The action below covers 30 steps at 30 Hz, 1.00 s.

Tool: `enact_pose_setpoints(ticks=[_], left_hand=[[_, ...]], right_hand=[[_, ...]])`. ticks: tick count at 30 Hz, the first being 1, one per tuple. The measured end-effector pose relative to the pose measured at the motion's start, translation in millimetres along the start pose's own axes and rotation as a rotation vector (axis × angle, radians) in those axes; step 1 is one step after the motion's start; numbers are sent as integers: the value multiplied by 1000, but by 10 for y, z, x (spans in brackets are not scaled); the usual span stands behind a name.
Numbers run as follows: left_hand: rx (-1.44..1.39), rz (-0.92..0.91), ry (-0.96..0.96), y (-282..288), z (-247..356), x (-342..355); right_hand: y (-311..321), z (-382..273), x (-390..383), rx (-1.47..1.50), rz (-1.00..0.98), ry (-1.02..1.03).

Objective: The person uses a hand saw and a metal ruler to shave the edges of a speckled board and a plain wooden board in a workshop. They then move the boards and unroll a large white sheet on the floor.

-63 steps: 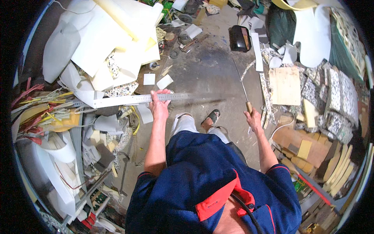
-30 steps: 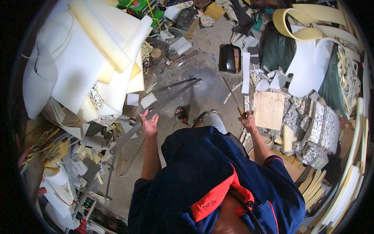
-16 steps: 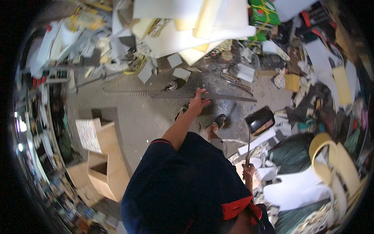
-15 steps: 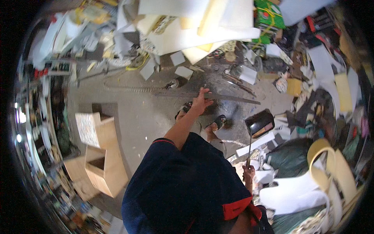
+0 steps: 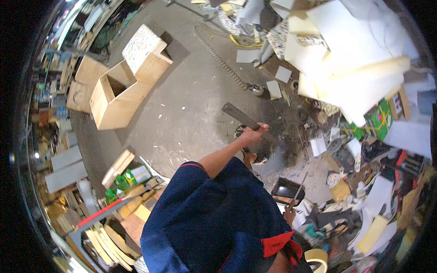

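Observation:
My left hand (image 5: 255,133) is closed around a long, flat, dark strip (image 5: 239,114), held out over the floor in front of my feet. The strip slants away to the upper left. In my right hand (image 5: 289,214), low on the right, is a long thin blade (image 5: 302,181) with a wooden handle; the blade points up and away from me. Just left of the blade is a black shiny rectangular tray (image 5: 287,188). I cannot tell whether the blade touches it.
A plywood seat frame (image 5: 120,107) with speckled foam (image 5: 142,48) stands at the left. A coiled hose (image 5: 218,57) runs to a metal tool (image 5: 257,90). White foam sheets (image 5: 355,50) pile up at the upper right. Scraps (image 5: 341,191) litter the right side; boards (image 5: 111,243) lie lower left.
My view has turned left: the seat frame has moved up and the foam pile has moved right. The dark strip now slants steeply. Both hands keep hold of their things.

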State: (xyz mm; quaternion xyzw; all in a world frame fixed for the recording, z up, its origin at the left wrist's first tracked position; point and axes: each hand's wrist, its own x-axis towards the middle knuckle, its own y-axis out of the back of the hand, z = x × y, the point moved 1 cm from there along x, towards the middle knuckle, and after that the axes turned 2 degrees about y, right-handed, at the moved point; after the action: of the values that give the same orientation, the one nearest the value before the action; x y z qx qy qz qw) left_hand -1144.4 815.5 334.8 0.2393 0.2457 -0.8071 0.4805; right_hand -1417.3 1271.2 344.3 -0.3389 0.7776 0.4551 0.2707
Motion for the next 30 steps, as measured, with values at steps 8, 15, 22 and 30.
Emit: enact_pose_setpoints(ticks=[8, 15, 22, 30], left_hand=[[289, 395, -185, 1688, 397, -899], [73, 617, -205, 2357, 523, -1446], [-35, 827, -130, 2417, 487, -1681], [-190, 974, -16, 1838, 137, -1607]], right_hand=[[-482, -1657, 870, -598, 58, 416], [-1004, -2991, 753, -770, -29, 537], [-1536, -3911, 1117, -745, -59, 608], [-2529, -4747, 2579, -858, -301, 463]])
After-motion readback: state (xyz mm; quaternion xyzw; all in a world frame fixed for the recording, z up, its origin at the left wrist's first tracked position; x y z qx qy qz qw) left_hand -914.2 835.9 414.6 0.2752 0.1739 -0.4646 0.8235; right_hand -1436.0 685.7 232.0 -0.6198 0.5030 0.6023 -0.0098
